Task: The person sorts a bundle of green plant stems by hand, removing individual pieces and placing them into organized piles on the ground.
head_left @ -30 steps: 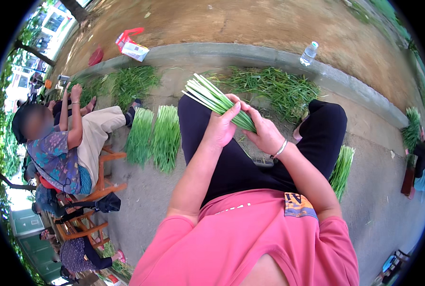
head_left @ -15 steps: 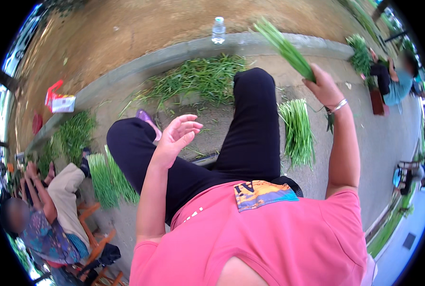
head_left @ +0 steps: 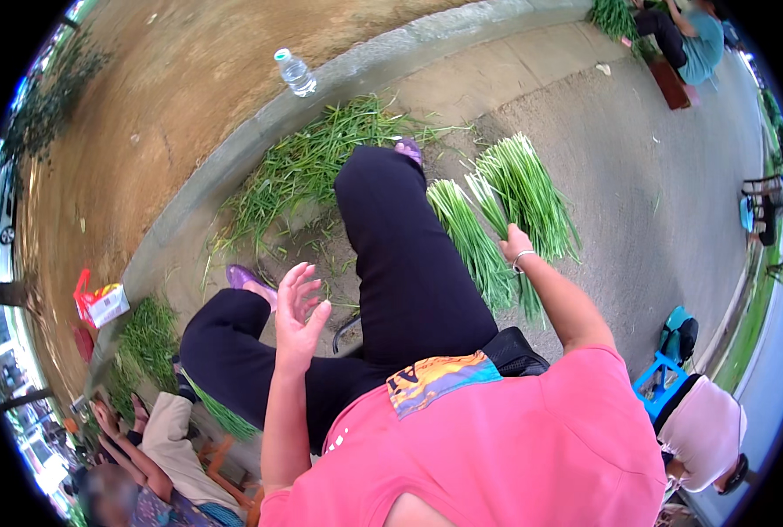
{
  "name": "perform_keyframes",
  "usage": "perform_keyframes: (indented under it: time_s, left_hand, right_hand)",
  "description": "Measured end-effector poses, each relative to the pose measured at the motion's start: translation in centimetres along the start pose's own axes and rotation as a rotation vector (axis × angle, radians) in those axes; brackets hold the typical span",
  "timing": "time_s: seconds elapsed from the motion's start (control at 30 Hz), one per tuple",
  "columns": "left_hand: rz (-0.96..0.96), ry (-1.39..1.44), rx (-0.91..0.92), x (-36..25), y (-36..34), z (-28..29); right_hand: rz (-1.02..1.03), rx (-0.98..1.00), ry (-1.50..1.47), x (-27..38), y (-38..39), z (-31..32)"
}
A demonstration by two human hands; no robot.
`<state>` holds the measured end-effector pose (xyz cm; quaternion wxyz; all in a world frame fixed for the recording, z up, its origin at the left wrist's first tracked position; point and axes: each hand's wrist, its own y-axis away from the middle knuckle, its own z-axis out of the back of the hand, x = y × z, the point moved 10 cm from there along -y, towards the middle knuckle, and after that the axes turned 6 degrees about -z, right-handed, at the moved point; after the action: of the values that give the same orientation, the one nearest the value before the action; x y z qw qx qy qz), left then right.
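My right hand point(head_left: 516, 242) is low beside my right leg, its fingers wrapped round a bunch of garlic chives point(head_left: 490, 204). That bunch lies between two piles with pale ends pointing away from me: a narrower chive pile point(head_left: 467, 244) next to my leg and a wider chive pile point(head_left: 532, 195) to its right. I cannot tell whether the held bunch rests fully on the ground. My left hand point(head_left: 300, 314) is raised above my lap, fingers apart and nothing in it. Beyond my knees, loose green chive leaves point(head_left: 321, 156) are heaped on the pavement.
A kerb point(head_left: 356, 67) curves behind the heap, with a clear plastic bottle point(head_left: 296, 74) on it. At left lies a red and white bag point(head_left: 101, 302). People sit at lower left and upper right; another person point(head_left: 700, 432) is at lower right near a blue stool point(head_left: 660, 386).
My right hand has come down from in front of me with the chives to the piles beside my leg. My left hand stays raised and empty. The view has turned.
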<state>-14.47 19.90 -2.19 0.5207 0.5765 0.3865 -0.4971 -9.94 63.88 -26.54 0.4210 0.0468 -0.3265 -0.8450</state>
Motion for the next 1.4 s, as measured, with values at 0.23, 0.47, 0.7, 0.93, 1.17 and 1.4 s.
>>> perform_keyframes:
  time_s: [0.23, 0.47, 0.7, 0.93, 1.17, 1.4]
  left_hand:
    - [-0.356, -0.423, -0.024, -5.3, -1.9, -4.1]
    - [-0.445, -0.648, 0.163, -5.6, -3.2, -10.3]
    - [-0.456, -0.603, 0.189, -4.8, -3.9, -10.9]
    - [-0.457, -0.536, 0.162, -3.7, -4.0, -10.5]
    - [-0.556, -0.696, 0.180, -5.0, -4.2, -11.1]
    - [-0.625, -0.889, 0.284, -6.6, -6.9, -13.8]
  right_hand:
    - [0.084, 0.022, -0.096, 2.3, 0.5, -3.5]
    - [0.021, -0.006, -0.140, 4.3, 0.1, -6.1]
    - [-0.039, -0.133, 0.025, 2.8, -1.1, -8.4]
    - [-0.122, -0.122, 0.144, 3.9, -0.2, -6.7]
    - [-0.012, -0.164, -0.013, 4.8, -3.2, -6.4]
    - [-0.160, 0.080, -0.069, 5.1, -3.5, -13.3]
